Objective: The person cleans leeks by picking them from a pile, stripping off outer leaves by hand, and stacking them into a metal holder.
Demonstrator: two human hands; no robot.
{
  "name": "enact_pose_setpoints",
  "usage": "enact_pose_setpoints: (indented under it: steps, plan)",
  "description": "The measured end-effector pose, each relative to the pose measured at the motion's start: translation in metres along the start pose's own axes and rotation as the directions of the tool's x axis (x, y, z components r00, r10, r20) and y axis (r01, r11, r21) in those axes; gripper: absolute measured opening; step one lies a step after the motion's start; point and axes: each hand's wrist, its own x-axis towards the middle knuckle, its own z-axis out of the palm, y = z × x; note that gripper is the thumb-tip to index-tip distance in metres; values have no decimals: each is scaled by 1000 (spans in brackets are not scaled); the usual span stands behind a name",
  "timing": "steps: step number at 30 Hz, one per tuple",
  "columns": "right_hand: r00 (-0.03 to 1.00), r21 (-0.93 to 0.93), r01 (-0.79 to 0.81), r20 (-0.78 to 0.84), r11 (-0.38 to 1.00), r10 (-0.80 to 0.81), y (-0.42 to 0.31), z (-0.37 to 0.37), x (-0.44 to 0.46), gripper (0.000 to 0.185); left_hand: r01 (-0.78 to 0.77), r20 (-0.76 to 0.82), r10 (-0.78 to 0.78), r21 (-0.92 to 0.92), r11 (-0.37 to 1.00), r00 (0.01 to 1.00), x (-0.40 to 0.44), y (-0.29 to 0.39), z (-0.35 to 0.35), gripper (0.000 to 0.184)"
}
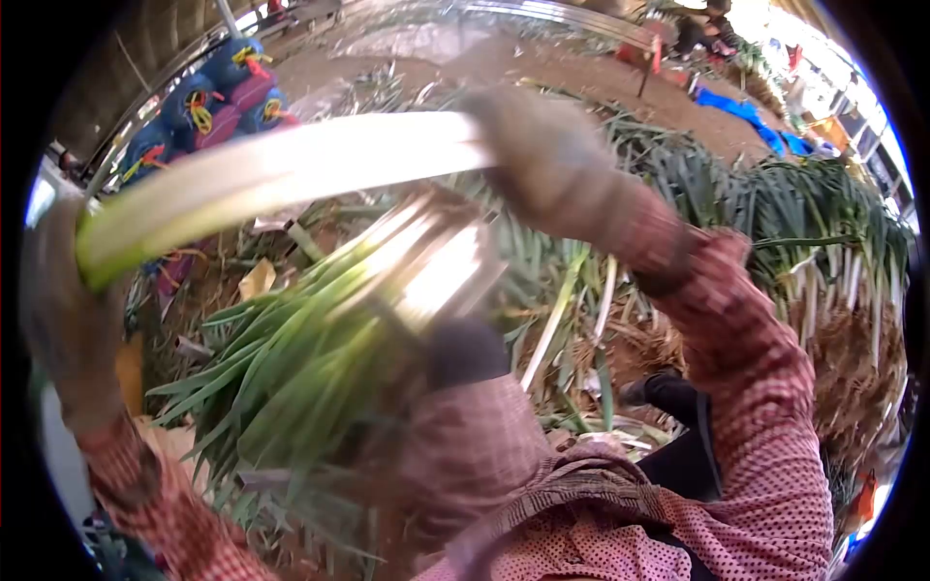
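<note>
Soil ground (586, 87) is strewn with leaf scraps; above the leek bundle (300, 358), a leek (291, 160) is held, its pale end gripped by the right hand (542, 160), its green end by the left hand (68, 300); leeks are aligned in the bundle, but tying cannot be confirmed; right of the bundle, a leek heap (794, 208) is left unbundled.

Right hand (533, 155) and left hand (68, 300) blurred, details indistinct; left sleeve (184, 513) cut off by bottom edge.
</note>
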Motion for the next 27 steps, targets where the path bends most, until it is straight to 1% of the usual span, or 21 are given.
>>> enact_pose_setpoints:
  steps: [1,2,3,4,5,6,7,8,9,10,11,13,14,15,16,18,19,21,23,25,27]
  plan:
    - [739,54,-384,617,922,271,-33,7,40,7,67,181,-94,150,986,979,-32,-1,-1,37]
    - [827,128,-267,539,955,159,-42,67,36,8,-46,223,-7,231,972,975,-61,11,7,36]
    - [897,180,-135,441,974,43,-50,133,13,9,65,422,-207,328,942,883,-95,33,24,30]
    - [916,252,-104,401,962,-6,-59,183,-11,10,188,633,-370,337,923,680,-116,53,44,24]
    - [933,314,-64,356,947,-55,-66,228,-30,12,213,696,-331,253,944,638,-165,57,86,23]
    - [788,300,-157,613,941,-64,-68,262,-48,13,183,812,-305,245,952,498,-190,81,119,22]
    - [569,260,-241,818,935,-81,-66,283,-62,14,291,759,-193,5,957,622,-218,106,147,58]
    - [521,233,-283,852,930,-54,-50,289,-78,14,397,870,-163,-40,917,464,-204,139,159,70]
    - [456,204,-327,889,923,-35,-31,293,-96,14,372,874,-51,-152,916,483,-203,162,174,73]
    - [385,163,-376,923,912,-7,-15,305,-112,15,428,933,5,-170,887,361,-204,187,192,71]
    - [313,113,-422,949,900,27,1,315,-126,16,451,933,58,-225,864,355,-193,198,202,62]
    - [320,30,-197,947,980,35,26,318,-136,20,528,983,101,-167,833,150,-158,212,230,55]
    - [142,-44,-125,988,991,62,29,304,-117,30,475,955,204,-284,832,214,-154,210,239,50]
    - [142,-17,-4,990,1000,18,28,295,-103,33,421,914,300,-395,817,275,-151,208,246,46]
    - [135,20,121,990,992,-36,22,287,-95,37,397,909,352,-415,818,224,-135,205,239,43]
    - [164,104,31,981,994,-107,7,281,-96,45,443,917,342,-400,803,207,-140,208,242,41]
    - [-115,37,-161,992,986,-56,-4,271,-81,45,466,917,340,-398,790,207,-141,211,243,41]
    - [-142,31,-196,988,980,-60,-11,267,-88,44,470,879,443,-470,747,174,-142,214,249,40]
    - [-73,120,-228,987,966,-140,-12,263,-101,54,531,787,490,-615,583,374,-203,229,274,39]
    - [45,106,-186,994,977,-99,-15,279,-120,56,621,912,311,-410,668,268,-163,223,247,34]
    - [3,-23,-150,1000,988,24,-26,280,-112,59,624,940,164,-323,712,299,-153,225,228,27]
